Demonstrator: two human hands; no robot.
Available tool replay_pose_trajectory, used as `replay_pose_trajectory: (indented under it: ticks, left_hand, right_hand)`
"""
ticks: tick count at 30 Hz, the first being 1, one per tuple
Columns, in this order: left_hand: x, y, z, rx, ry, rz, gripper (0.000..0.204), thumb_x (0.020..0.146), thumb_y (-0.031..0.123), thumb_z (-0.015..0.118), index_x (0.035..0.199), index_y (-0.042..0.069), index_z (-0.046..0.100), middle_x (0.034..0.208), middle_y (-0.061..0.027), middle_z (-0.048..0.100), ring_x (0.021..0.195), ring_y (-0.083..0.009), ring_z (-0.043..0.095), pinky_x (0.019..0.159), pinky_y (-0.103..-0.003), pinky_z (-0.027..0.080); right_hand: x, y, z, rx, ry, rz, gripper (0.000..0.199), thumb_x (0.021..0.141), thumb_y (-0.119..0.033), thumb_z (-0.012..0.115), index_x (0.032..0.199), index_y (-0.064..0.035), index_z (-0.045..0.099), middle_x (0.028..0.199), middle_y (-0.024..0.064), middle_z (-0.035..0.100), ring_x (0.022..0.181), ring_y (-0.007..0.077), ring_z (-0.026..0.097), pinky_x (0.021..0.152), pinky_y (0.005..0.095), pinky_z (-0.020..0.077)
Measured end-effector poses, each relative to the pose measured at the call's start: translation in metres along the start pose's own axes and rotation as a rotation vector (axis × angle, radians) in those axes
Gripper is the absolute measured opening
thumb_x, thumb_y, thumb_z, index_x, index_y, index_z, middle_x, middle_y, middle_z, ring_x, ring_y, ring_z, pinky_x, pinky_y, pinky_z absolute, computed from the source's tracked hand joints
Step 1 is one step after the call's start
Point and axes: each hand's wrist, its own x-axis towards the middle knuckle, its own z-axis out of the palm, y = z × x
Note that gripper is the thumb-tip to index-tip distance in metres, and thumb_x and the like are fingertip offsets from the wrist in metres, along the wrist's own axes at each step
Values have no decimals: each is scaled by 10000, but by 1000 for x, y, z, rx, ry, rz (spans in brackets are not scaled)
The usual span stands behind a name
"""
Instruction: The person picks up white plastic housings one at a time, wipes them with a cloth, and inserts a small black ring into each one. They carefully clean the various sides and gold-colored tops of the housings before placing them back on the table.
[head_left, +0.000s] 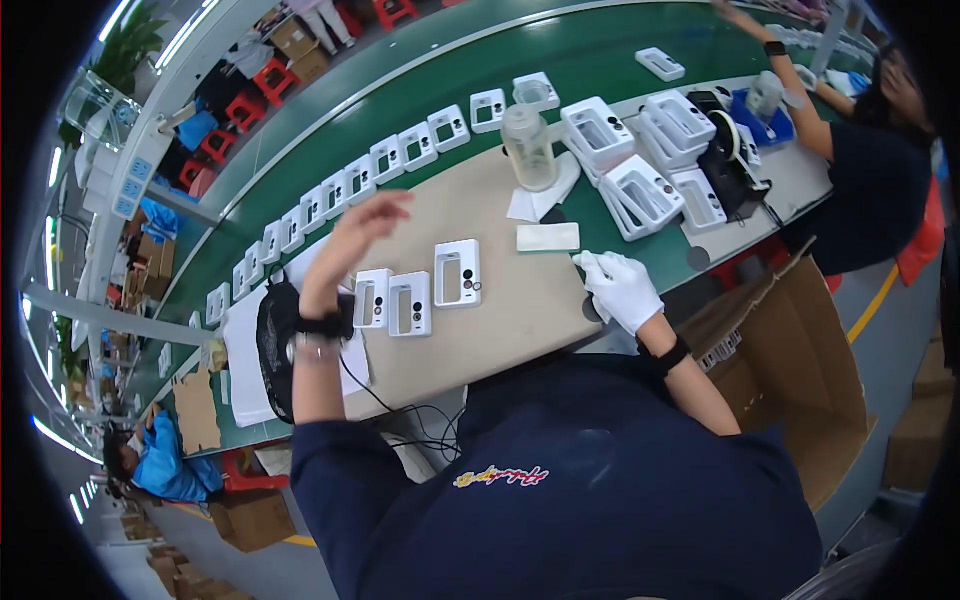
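My bare left hand (pixel 362 232) is raised over the left part of the beige work mat (pixel 450 360). Its fingers are stretched out, slightly blurred, and nothing shows in them. Below it stand two white plastic frames, a left one (pixel 372 299) and another (pixel 410 304) beside it. A third white frame (pixel 458 273), with a window and dark round spots, lies a little to the right. My right hand (pixel 622 290), in a white glove, is at the mat's right edge with fingers drawn together; whatever they may hold is hidden. Just beyond it lies a white rectangular pad (pixel 548 237).
A clear plastic jar (pixel 528 150) stands on a white cloth. Stacked white frames (pixel 640 195) sit to the right. A row of similar frames (pixel 387 160) lines the green conveyor (pixel 300 130). A black bag (pixel 275 350) lies left; an open cardboard box (pixel 800 370) and a co-worker (pixel 865 185) are right.
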Motion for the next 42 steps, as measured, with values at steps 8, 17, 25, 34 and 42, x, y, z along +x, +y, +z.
replay_pose_trajectory:
  ticks: [8,17,25,34,42]
  left_hand:
    - [194,-124,-102,734,391,-124,445,708,283,548,1124,125,530,1070,-190,509,985,-328,472,859,-358,378]
    - [279,-90,-49,617,407,100,387,715,249,592,1057,108,477,932,-183,546,867,-311,524,733,-404,436]
    - [79,31,22,-480,535,210,354,769,-13,471,1091,90,364,594,-22,458,375,-76,407,325,-236,332]
    - [-58,21,90,-720,337,-30,613,713,-59,453,1253,65,190,902,-91,525,674,-113,546,567,-204,437]
    - [-82,-7,76,-906,421,42,635,703,-81,459,1255,65,181,943,-113,523,769,-129,550,670,-227,437]
  right_hand:
    - [15,-7,-8,3,-76,11,166,722,-65,545,882,-48,588,629,36,510,554,180,517,482,306,427]
    - [35,-29,-15,373,-57,513,198,855,-146,467,856,-29,627,544,45,549,490,143,519,491,251,426]
    - [109,-90,-92,1340,595,568,415,849,-268,489,1089,69,455,1049,154,519,880,205,540,734,344,459]
    - [177,-120,0,144,-128,-515,329,722,-48,539,1048,-96,546,835,75,589,676,206,570,585,271,473]
    - [183,-103,-39,1214,-560,438,396,725,-86,626,1061,13,442,833,43,579,671,100,535,543,195,430]
